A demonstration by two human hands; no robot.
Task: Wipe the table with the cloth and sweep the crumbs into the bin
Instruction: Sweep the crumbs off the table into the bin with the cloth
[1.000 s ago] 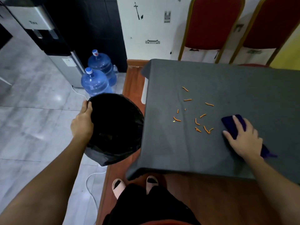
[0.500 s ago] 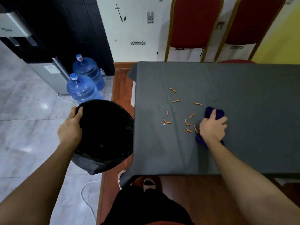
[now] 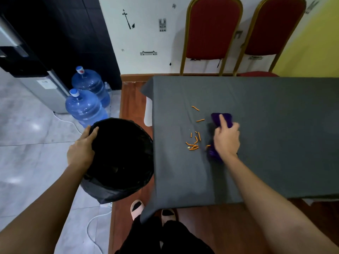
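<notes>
A grey-covered table (image 3: 266, 110) fills the right side. Several orange crumbs (image 3: 194, 142) lie bunched near its left part, with two more strays farther back. My right hand (image 3: 227, 137) presses flat on a purple cloth (image 3: 222, 119) just right of the crumbs; the cloth shows beyond my fingers and below my wrist. A bin (image 3: 119, 158) lined with a black bag stands beside the table's left edge. My left hand (image 3: 81, 149) grips the bin's left rim, thumb over the edge.
Two blue water jugs (image 3: 85, 107) and a water dispenser (image 3: 36, 77) stand on the tiled floor at the left. Two red chairs (image 3: 212, 33) stand behind the table against the wall. A white cable (image 3: 91, 230) runs along the floor. My slippered feet (image 3: 136, 208) are at the table's near corner.
My right hand has slid the cloth leftward across the table, pushing the crumbs into a tighter bunch nearer the left edge. My left hand keeps its hold on the bin rim.
</notes>
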